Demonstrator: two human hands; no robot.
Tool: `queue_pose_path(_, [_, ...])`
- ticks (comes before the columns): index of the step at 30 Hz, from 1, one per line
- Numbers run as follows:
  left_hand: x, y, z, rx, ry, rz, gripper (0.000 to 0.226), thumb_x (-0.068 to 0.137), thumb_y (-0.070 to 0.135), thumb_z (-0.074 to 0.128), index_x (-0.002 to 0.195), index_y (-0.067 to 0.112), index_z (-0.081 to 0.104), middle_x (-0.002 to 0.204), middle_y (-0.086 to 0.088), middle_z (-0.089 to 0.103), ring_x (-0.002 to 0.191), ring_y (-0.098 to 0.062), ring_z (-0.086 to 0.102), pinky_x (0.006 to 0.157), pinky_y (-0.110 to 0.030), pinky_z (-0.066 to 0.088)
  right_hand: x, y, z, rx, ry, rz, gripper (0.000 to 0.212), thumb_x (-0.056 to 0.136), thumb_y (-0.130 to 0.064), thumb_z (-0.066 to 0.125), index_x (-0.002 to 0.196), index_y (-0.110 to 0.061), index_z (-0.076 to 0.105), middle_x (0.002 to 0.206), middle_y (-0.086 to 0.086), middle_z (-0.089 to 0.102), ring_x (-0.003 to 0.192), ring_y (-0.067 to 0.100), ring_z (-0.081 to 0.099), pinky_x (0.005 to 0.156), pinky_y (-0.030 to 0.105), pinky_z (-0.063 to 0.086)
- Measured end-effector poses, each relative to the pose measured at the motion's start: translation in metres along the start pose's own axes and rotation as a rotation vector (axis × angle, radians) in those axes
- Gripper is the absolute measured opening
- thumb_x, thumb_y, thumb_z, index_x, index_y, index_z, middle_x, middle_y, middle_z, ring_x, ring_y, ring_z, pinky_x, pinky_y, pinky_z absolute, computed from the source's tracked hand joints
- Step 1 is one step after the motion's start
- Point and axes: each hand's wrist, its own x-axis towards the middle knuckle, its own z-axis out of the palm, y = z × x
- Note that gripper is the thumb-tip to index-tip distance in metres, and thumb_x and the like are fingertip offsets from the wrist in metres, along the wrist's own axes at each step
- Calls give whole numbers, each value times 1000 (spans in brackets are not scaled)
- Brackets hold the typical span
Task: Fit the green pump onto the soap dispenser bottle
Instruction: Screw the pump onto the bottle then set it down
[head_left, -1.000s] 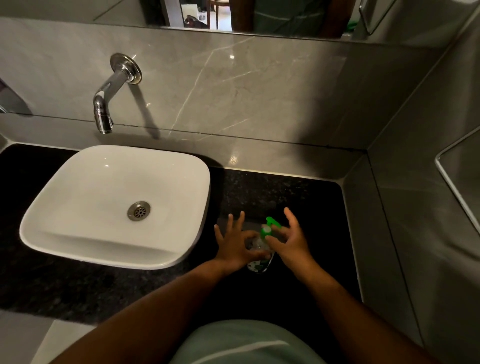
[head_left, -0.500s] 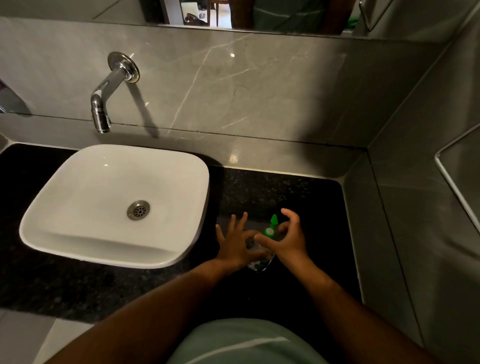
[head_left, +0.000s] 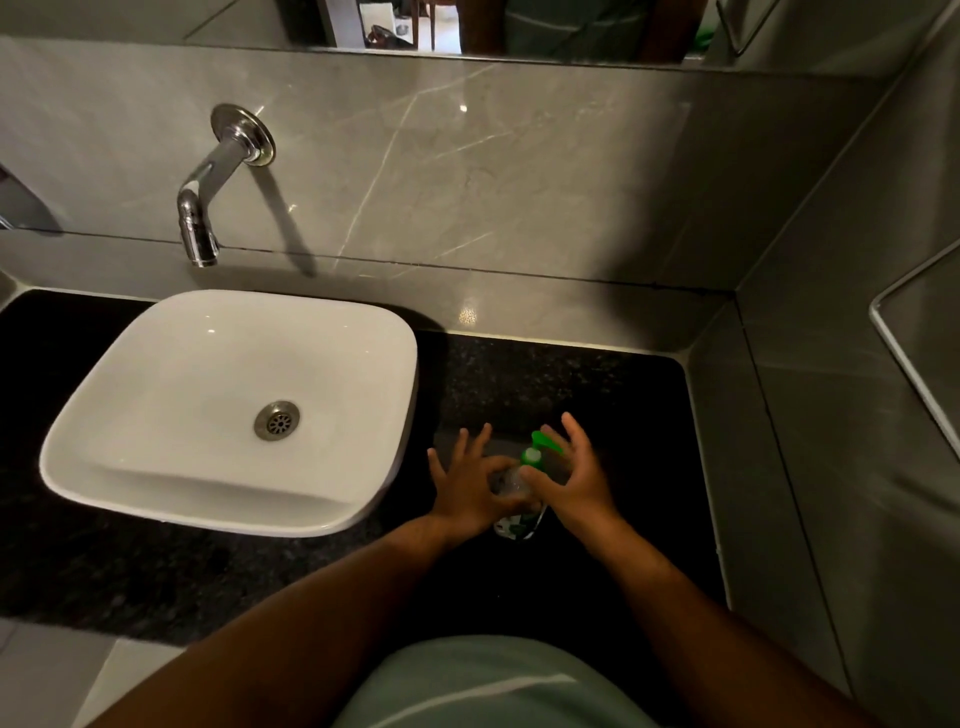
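Since a moment ago, we are turning the green pump (head_left: 536, 451) with our right hand (head_left: 574, 483); our left hand (head_left: 470, 486) is gripping the bottle (head_left: 511, 491), suggesting seating is progressing.

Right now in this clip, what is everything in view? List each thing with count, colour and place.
sink: one, white, on the counter's left.
drain: one, metal, sink bottom.
tap: one, chrome, on the wall above the sink.
counter: one, black speckled.
wall tiles: grey marble, behind and to the right.
mirror: one, top edge.
soap dispenser bottle: one, clear, on the counter right of the sink.
green pump: one, on the bottle's top.
left hand: steadying the bottle, fingers spread.
right hand: thumb and finger at the pump collar.
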Motion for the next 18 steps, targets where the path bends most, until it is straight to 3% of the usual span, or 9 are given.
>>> queue_pose_path(2, [0, -1, -1, 11, 3, 3, 72, 53, 85, 54, 111, 44, 62, 160, 8, 9, 145, -17, -9, 103, -58, -24, 1, 1, -2, 14, 17, 12, 85, 73, -6, 77, 142, -24, 32, 124, 2, 58, 105, 2, 62, 86, 18, 53])
queue_pose_path(4, [-1, -1, 0, 0, 9, 11, 67, 56, 82, 58, 111, 43, 62, 160, 9, 9, 145, -16, -8, 103, -58, -23, 3, -2, 2, -33, 120, 12, 77, 63, -13, 85, 127, -29, 45, 103, -4, 66, 88, 2, 66, 73, 11, 52])
queue_pose_path(6, [-3, 3, 3, -4, 12, 31, 72, 53, 83, 53, 112, 43, 62, 160, 8, 11, 145, -17, -7, 104, -59, -22, 2, -6, 7, -116, 201, -9, 73, 54, -24, 90, 113, -32, 48, 88, -10, 60, 79, 1, 59, 64, 8, 45])
queue_pose_path(9, [-4, 6, 9, 5, 28, 60, 83, 47, 86, 46, 114, 39, 62, 160, 8, 13, 146, -17, -5, 106, -61, -19, 2, -6, 10, -116, 176, 1, 73, 57, -28, 89, 118, -28, 48, 107, -5, 57, 95, 5, 55, 79, 17, 46])
queue_pose_path(12, [-4, -2, 9, -59, 25, 17, 75, 50, 87, 54, 112, 46, 60, 159, 12, 13, 145, -13, -5, 104, -56, -24, 2, -5, -1, 0, 9, -13, 78, 70, -11, 81, 136, -17, 40, 128, 0, 53, 117, 9, 52, 91, 17, 46])
queue_pose_path(15, [-2, -7, 8, -35, 32, 9, 76, 52, 88, 54, 114, 45, 60, 159, 13, 11, 144, -11, -6, 103, -55, -25, 0, -7, -9, 49, -93, -7, 74, 76, 0, 73, 140, -13, 37, 131, 11, 57, 118, 15, 57, 96, 29, 50])
queue_pose_path(18, [-2, -3, 9, 11, 44, 20, 81, 51, 89, 49, 116, 42, 60, 160, 11, 12, 144, -12, -7, 104, -57, -23, 1, -11, -1, 54, 5, 26, 68, 72, -4, 77, 133, -15, 47, 126, 9, 61, 112, 17, 61, 94, 39, 53])
